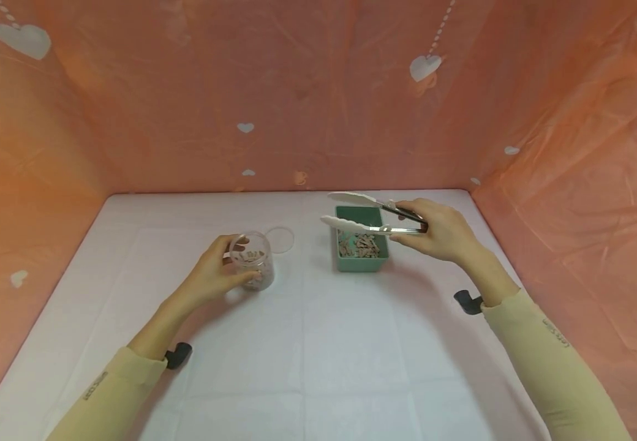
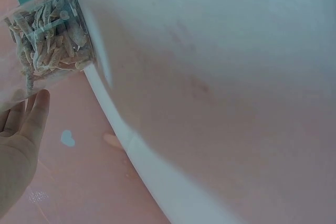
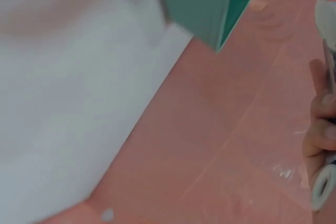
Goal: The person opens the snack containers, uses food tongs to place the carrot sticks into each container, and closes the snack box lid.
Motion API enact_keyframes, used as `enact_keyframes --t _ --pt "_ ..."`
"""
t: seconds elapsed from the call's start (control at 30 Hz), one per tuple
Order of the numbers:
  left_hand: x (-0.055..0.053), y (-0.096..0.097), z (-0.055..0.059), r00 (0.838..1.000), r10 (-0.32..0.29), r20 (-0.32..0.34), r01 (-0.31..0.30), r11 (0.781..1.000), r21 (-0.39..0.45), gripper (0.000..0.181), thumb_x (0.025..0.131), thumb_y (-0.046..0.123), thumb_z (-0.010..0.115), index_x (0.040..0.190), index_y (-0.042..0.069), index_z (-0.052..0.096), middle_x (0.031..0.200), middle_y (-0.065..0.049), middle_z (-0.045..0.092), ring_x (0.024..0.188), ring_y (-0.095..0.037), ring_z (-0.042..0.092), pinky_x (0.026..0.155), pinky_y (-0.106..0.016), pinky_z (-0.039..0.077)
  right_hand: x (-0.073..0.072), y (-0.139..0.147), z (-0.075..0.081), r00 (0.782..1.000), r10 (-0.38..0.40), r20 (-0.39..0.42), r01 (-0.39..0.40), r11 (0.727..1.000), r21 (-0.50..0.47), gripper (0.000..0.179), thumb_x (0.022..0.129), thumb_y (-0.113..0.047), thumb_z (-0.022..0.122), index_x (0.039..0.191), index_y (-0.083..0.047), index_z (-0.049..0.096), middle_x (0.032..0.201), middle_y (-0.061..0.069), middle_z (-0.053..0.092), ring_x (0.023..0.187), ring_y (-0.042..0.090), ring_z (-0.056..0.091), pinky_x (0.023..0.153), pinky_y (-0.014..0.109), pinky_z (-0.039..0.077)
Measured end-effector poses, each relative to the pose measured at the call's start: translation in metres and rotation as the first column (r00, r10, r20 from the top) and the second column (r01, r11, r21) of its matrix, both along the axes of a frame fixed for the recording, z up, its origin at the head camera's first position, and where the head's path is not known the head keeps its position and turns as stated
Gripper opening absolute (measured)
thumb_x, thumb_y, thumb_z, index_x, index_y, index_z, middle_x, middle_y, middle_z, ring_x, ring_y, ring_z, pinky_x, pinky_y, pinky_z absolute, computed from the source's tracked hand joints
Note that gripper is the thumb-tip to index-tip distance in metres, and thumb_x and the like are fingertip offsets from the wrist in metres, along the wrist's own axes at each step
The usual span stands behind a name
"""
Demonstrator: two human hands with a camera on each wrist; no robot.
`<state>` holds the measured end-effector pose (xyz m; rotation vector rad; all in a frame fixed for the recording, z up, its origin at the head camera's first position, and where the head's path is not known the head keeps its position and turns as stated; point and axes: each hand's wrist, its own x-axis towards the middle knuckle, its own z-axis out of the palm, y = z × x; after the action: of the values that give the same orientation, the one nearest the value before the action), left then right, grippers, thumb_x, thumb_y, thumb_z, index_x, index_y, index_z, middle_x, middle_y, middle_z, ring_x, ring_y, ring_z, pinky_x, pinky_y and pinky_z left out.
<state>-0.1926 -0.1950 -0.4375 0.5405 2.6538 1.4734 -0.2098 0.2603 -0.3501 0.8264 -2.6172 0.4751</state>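
I saw the left hand curled partway round a clear jar of brown bits, left of a green box on the white tabletop. The right hand gripped tongs, tips wide apart, above that box, which had brown bits too.

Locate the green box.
In the head view, the green box stands on the white table, just right of centre, partly hidden by the tongs; the clear jar is to its left.
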Motion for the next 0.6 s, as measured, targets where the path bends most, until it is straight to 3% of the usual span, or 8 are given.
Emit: enact_keyframes --t 0.17,0.33,0.6 --pt "0.0 0.0 0.0 1.0 -0.002 -0.004 0.002 1.0 0.002 0.076 0.086 0.012 0.087 0.144 -0.008 0.041 0.142 -0.029 0.051 0.134 -0.042 0.049 0.114 -0.058 0.044 -0.001 0.022 0.011 0.998 -0.029 0.048 0.023 0.993 0.115 0.055 0.079 -0.028 0.091 0.126 -0.008 0.071 0.104 0.009 0.073 0.082 0.026 0.067 0.07 0.045 0.056" --pt "0.0 0.0 0.0 1.0 0.003 -0.004 -0.003 1.0 -0.001 0.077 0.086 0.012 0.087 0.144 -0.008 0.041 0.142 -0.029 0.051 0.134 -0.042 0.05 0.114 -0.058 0.044 -0.002 0.033 0.026 0.988 -0.083 0.131 0.049 0.969 0.243 0.053 0.082 -0.034 0.089 0.127 -0.01 0.072 0.116 0.01 0.073 0.097 0.029 0.069 0.077 0.052 0.058" --pt "0.0 0.0 0.0 1.0 0.005 0.003 -0.006 1.0 0.004 0.077 0.086 0.013 0.087 0.144 -0.008 0.041 0.142 -0.029 0.051 0.134 -0.042 0.049 0.115 -0.058 0.044 -0.008 0.032 0.029 0.983 -0.022 0.185 -0.044 0.937 0.347 0.051 0.083 -0.033 0.088 0.124 -0.007 0.073 0.104 0.005 0.072 0.09 0.024 0.068 0.075 0.046 0.058"
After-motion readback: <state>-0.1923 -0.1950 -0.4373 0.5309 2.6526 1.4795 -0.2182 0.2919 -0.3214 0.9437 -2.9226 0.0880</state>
